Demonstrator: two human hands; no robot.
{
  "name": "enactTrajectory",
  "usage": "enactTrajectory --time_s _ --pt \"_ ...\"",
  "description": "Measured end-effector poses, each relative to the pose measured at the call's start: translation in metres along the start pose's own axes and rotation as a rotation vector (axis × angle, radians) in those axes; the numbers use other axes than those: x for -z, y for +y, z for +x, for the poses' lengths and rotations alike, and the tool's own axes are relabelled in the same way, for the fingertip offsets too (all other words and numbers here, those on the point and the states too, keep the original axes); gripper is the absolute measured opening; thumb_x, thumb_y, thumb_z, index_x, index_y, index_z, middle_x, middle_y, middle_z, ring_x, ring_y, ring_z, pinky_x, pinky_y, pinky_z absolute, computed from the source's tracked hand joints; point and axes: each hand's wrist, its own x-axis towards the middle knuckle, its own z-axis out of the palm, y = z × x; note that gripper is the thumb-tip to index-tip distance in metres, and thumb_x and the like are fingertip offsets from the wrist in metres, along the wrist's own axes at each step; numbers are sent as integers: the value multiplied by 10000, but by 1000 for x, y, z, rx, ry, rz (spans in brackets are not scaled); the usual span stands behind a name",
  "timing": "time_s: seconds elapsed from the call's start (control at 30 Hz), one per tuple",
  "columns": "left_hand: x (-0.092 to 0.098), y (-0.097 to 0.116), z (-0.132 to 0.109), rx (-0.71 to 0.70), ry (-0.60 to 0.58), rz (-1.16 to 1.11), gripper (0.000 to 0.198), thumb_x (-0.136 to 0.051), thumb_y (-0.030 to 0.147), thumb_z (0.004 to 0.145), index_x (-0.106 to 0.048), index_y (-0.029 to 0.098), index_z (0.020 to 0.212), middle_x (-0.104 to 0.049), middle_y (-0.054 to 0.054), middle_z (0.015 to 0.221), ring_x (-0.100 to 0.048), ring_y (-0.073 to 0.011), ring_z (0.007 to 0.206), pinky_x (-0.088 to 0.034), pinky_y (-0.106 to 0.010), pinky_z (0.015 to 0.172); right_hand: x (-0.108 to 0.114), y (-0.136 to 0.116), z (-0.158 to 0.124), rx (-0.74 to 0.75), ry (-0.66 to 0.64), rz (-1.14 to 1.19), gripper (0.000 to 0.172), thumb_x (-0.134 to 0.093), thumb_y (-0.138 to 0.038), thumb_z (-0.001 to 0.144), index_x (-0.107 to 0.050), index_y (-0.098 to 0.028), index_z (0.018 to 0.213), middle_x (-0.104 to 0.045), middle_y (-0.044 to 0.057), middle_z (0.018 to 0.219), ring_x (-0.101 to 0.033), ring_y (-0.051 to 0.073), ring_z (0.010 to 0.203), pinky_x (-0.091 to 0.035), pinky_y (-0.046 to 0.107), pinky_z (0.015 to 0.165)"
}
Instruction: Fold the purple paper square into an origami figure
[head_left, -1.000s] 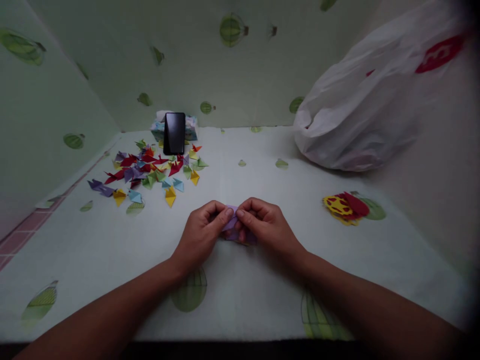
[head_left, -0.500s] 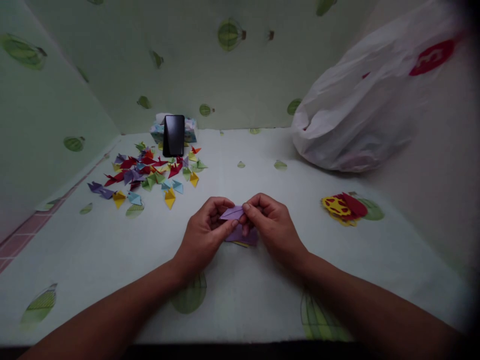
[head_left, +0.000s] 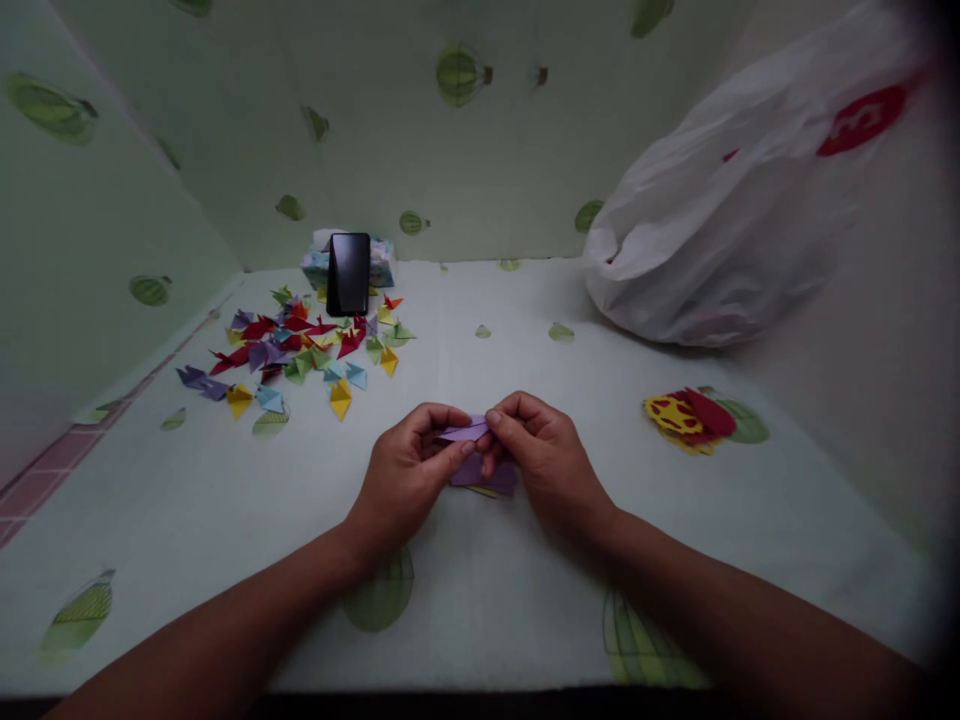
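Between my two hands is a piece of folded purple origami paper (head_left: 463,433), narrow and pointed toward the left. My left hand (head_left: 411,470) pinches its left part, thumb below and fingers behind. The right end is gripped by my right hand (head_left: 551,455), with the thumb and index finger pressed together on it. Just under the hands, a small stack of paper sheets (head_left: 484,478) lies on the table, purple on top with a yellow edge showing. Part of that stack is covered by my fingers.
Several folded paper cranes (head_left: 289,345) in many colours lie at the back left. Behind them a black phone (head_left: 349,275) leans on a tissue box (head_left: 382,262). Red and yellow paper cutouts (head_left: 690,415) lie at the right, near a large white plastic bag (head_left: 697,230).
The purple paper is tilted slightly differently and shows a little less of its face. Both hands keep their hold in nearly the same place.
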Motion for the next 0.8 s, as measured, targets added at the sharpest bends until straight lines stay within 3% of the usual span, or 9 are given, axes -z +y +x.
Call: enactTrajectory --time_s 0.43,0.8 --pt "1 -1 0 -110 1 90 253 -750 258 774 -644 180 991 -683 -54 958 -661 -191 880 -541 -307 784 -2 -1 -2 -9 -11 5 214 -663 -320 848 -535 -194 730 -642 -45 571 -584 94 474 -477 247 565" --pt "0 2 -2 -25 26 41 247 -748 269 771 -648 171 975 -709 -57 942 -699 -210 865 -558 -329 779 -1 2 -2 -15 -34 40 227 -669 -330 850 -531 -192 734 -658 -39 614 -590 93 475 -488 250 563"
